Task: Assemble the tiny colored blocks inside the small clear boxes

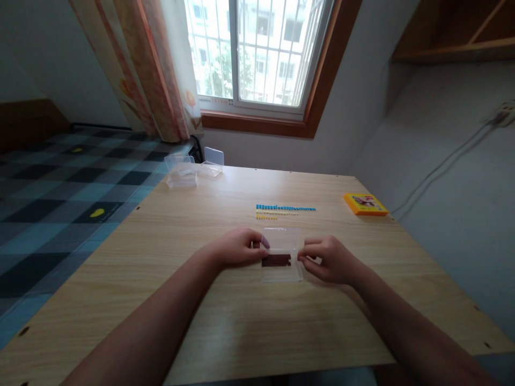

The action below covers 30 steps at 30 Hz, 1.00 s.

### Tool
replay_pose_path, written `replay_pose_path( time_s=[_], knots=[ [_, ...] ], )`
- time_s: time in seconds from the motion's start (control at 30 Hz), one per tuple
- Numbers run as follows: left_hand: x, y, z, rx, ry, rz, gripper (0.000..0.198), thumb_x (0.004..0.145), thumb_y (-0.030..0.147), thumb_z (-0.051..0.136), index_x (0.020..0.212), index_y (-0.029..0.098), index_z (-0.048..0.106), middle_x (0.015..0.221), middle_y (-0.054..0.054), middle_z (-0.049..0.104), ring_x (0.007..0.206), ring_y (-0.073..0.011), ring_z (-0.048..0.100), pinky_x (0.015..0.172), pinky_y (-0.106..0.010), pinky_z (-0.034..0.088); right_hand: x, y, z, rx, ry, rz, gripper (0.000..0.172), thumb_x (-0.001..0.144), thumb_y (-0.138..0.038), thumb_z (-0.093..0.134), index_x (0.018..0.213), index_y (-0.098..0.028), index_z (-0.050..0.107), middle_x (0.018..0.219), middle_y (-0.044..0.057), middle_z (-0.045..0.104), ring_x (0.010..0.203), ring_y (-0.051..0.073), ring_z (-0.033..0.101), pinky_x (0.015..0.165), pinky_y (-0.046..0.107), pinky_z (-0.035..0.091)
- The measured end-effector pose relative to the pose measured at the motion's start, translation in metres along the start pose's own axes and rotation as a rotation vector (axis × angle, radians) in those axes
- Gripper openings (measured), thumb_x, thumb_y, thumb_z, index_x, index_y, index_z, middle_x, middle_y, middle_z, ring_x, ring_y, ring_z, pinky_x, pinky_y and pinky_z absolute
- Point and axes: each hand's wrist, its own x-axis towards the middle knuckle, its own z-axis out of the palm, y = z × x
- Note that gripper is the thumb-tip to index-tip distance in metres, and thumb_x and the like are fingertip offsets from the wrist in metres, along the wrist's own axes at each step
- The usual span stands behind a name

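In the head view a clear plastic box (277,275) lies opened on the table, its lid (281,237) folded back on the far side. Several dark brown strips (276,260) lie side by side in its base. My left hand (242,246) grips the box's left edge, thumb and fingers closed around it. At the right edge is my right hand (328,259), its fingertips pinched together close to the box wall; whatever they hold is too small to make out. Beyond the box, small blue pieces (285,207) and yellow pieces (266,217) form rows, with pale pieces (277,213) between them.
Two more clear plastic boxes (182,179) (213,162) stand open at the table's far left corner. An orange-yellow box (366,204) with a printed top lies near the right edge. A checked bed (80,198) adjoins the table's left; a cable (438,161) hangs along the right wall.
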Motion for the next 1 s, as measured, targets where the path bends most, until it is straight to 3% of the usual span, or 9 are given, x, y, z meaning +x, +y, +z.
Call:
replay_pose_path(
  time_s=[0.1,0.17,0.27,0.33,0.53,0.67,0.83,1.0],
  knots=[
    [0.000,-0.001,-0.002,-0.055,-0.005,0.024,0.037,0.093,0.046,0.053,0.098,0.017,0.075,0.085,-0.004,0.071,0.077,-0.0191,0.061,0.068,-0.028,0.043,0.000,0.006,0.000,0.011,0.220,0.037,0.019,0.094,-0.023,0.056,0.089,-0.020,0.074,0.073,0.003,0.065,0.067,0.015,0.058,0.063,0.028,0.044],
    [0.000,-0.002,-0.004,-0.097,-0.012,-0.001,0.046,0.097,0.052,0.046,0.099,0.016,0.074,0.079,-0.004,0.068,0.073,-0.0185,0.059,0.066,-0.028,0.042,0.000,0.009,0.003,0.029,0.328,0.079,0.022,0.097,-0.027,0.055,0.108,-0.021,0.073,0.087,0.007,0.068,0.079,0.019,0.062,0.071,0.031,0.049],
    [-0.001,-0.002,-0.006,-0.143,-0.032,0.005,0.046,0.094,0.057,0.049,0.108,0.017,0.069,0.082,-0.003,0.066,0.072,-0.0181,0.057,0.065,-0.028,0.043,0.003,0.012,0.010,0.063,0.360,0.155,0.039,0.099,-0.030,0.054,0.137,-0.023,0.061,0.112,0.012,0.067,0.096,0.022,0.063,0.076,0.033,0.054],
    [-0.003,0.001,-0.008,-0.122,-0.043,0.001,0.048,0.086,0.056,0.060,0.115,0.019,0.064,0.091,-0.003,0.066,0.075,-0.0189,0.058,0.066,-0.029,0.044,0.005,0.013,0.015,0.110,0.343,0.183,0.043,0.100,-0.032,0.052,0.142,-0.023,0.057,0.121,0.013,0.065,0.101,0.023,0.063,0.077,0.034,0.055],
    [-0.015,0.016,-0.010,0.078,-0.063,-0.145,0.062,0.066,0.051,0.081,0.115,0.021,0.056,0.103,-0.006,0.065,0.085,-0.0238,0.061,0.069,-0.032,0.047,0.009,0.012,0.023,0.176,0.361,0.162,0.038,0.104,-0.032,0.047,0.137,-0.021,0.061,0.124,0.013,0.067,0.117,0.026,0.060,0.100,0.045,0.050],
    [-0.019,0.023,-0.005,0.115,-0.039,-0.113,0.077,0.059,0.045,0.088,0.125,0.023,0.054,0.124,-0.010,0.064,0.110,-0.0315,0.059,0.094,-0.040,0.047,0.010,0.010,0.025,0.198,0.363,0.183,0.038,0.105,-0.032,0.044,0.136,-0.019,0.063,0.129,0.013,0.067,0.122,0.025,0.058,0.108,0.046,0.045],
    [-0.018,0.023,-0.001,0.138,-0.042,-0.136,0.076,0.061,0.048,0.086,0.125,0.023,0.054,0.126,-0.011,0.063,0.113,-0.0334,0.059,0.099,-0.044,0.046,0.011,0.010,0.025,0.225,0.378,0.173,0.036,0.106,-0.032,0.043,0.130,-0.018,0.066,0.128,0.012,0.069,0.121,0.023,0.061,0.108,0.045,0.045],
    [-0.018,0.025,-0.002,0.188,-0.040,-0.111,0.057,0.068,0.049,0.079,0.114,0.023,0.057,0.114,-0.007,0.066,0.101,-0.0292,0.061,0.087,-0.039,0.049,0.011,0.011,0.021,0.252,0.408,0.135,0.026,0.103,-0.031,0.050,0.115,-0.021,0.071,0.110,0.009,0.075,0.104,0.022,0.067,0.093,0.040,0.051]
  ],
)
